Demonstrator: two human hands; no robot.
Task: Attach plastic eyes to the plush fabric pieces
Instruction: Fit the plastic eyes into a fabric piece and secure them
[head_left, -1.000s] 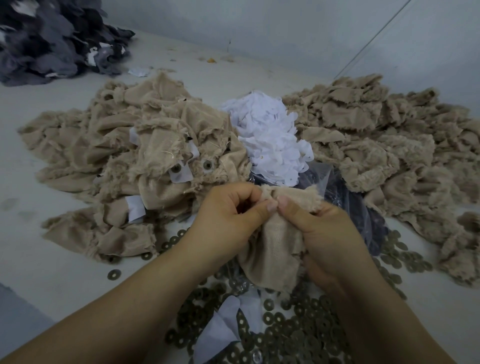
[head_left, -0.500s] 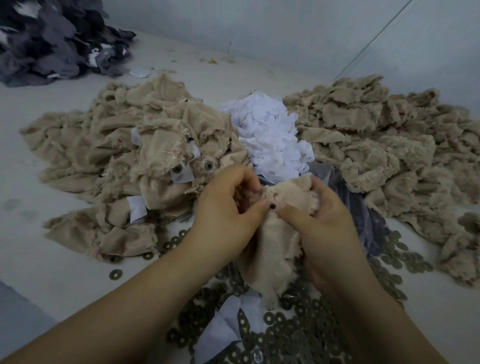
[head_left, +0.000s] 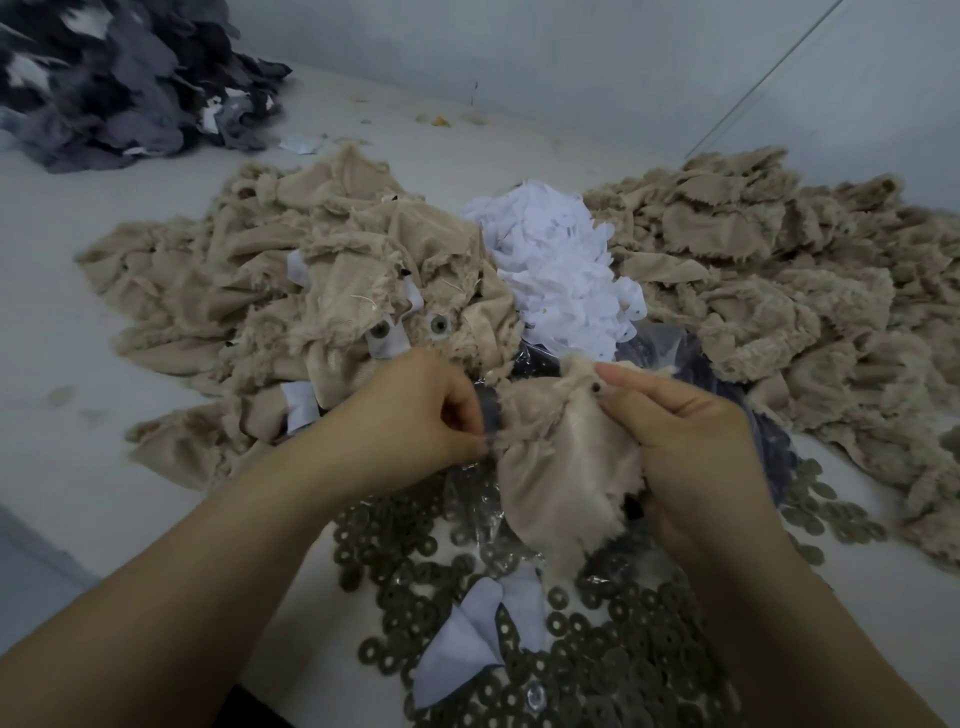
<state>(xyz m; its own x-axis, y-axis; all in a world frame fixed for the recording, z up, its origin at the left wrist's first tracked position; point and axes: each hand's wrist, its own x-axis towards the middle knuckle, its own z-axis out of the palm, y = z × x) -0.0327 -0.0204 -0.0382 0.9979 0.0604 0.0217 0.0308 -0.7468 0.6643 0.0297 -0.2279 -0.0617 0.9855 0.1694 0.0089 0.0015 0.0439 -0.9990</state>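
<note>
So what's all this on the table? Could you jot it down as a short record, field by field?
held piece: beige plush piece, gripped by both hands
left hand: pinches its left edge
right hand: pinches its top by a small dark eye
in front: ring washers scattered over the table
behind: beige fabric heaps, white scrap pile
far left: grey fabric pile

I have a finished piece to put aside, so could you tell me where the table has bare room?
Bare table lies left of the left tan pile, and between it and the grey pile. The washers, white scraps and right tan pile crowd the middle and right.
</note>
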